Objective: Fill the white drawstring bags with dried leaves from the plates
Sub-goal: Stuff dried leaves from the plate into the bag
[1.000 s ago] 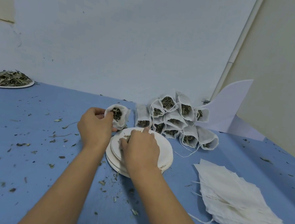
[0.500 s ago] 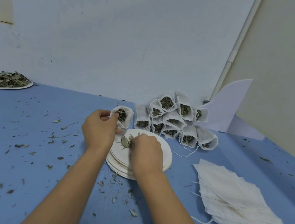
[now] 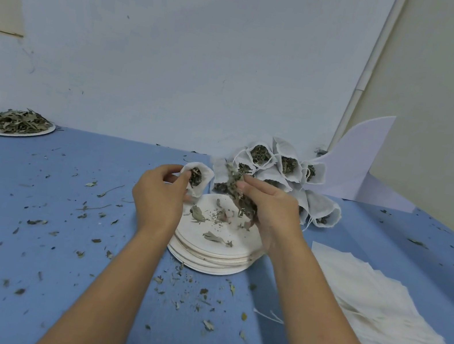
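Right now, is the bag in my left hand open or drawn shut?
Open: the bag shows a gaping mouth with dried leaves inside.

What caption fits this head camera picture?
Left hand holds a drawstring bag while right hand grips dried leaves above the stacked plates.

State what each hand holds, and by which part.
The left hand pinches a partly filled white bag by the rim of its mouth. The right hand grips a bunch of dried leaves by its lower part.
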{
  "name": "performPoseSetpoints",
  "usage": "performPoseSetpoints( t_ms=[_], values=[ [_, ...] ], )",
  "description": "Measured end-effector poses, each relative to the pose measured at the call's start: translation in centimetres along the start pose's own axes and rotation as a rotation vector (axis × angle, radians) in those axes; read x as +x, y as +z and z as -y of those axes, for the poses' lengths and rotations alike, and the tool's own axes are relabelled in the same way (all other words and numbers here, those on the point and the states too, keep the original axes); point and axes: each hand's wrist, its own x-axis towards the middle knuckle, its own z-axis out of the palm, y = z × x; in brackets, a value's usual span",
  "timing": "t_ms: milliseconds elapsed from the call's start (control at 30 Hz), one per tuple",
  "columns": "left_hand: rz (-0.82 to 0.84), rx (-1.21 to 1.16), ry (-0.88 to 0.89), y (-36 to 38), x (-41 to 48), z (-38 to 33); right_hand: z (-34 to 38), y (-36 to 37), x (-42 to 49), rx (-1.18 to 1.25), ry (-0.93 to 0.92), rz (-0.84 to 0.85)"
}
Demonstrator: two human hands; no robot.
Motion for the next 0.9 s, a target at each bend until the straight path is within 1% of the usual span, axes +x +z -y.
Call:
performPoseSetpoints(
  t_ms=[67,133,167,233,367,567,733,833,900],
  values=[
    [0.009,0.009,0.018,0.0,-0.1,-0.2,0.7,-0.1,-0.2,0.025,0.048,0.143],
    [0.012,0.024,0.044,0.0,-0.2,-0.2,0.9,-0.1,-0.4,-0.129,0.037,0.227],
    [0.014,0.025,0.055,0.1,-0.2,-0.2,0.9,0.0,-0.4,-0.221,0.016,0.233],
    [0.033,0.029,0.074,0.1,-0.2,-0.2,0.5,0.4,-0.5,-0.319,-0.022,0.191],
    [0.141,-0.007,0.096,0.3,-0.5,-0.3,-0.4,0.8,-0.1,-0.386,-0.052,0.040],
    [0.408,-0.048,0.157,1.2,-1.3,-0.7,-1.0,0.8,0.6,-0.301,-0.009,-0.084],
    [0.570,-0.097,0.122,1.8,-1.5,-0.9,-1.1,0.3,0.9,-0.119,0.079,-0.102],
    [0.690,-0.063,0.103,1.9,-1.5,-1.0,-1.3,0.5,1.0,-0.052,0.124,-0.110],
    [0.729,-0.009,0.121,2.1,-1.9,-1.0,-1.3,0.7,1.0,-0.031,0.137,-0.134]
  ],
)
